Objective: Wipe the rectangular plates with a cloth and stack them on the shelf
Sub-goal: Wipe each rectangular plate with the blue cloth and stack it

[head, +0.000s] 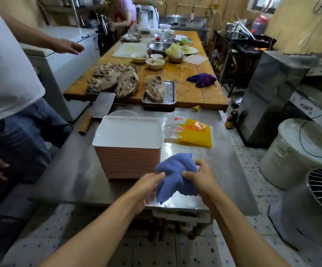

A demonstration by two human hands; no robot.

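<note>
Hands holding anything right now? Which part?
Both hands hold the blue cloth: left hand pinches its left edge, right hand bunches its right side. The plate stack is untouched.

Bare steel counter (63, 170) lies open left of the stack of plates (128, 147), up to the cleaver (98, 110) at its far edge. Right of the stack, a yellow packet (192, 134) blocks the far part; the near right strip beside it is open. The wooden table (185, 74) and its fish tray (160, 92) close the far side. A bystander (8, 93) crowds the left aisle.
</note>
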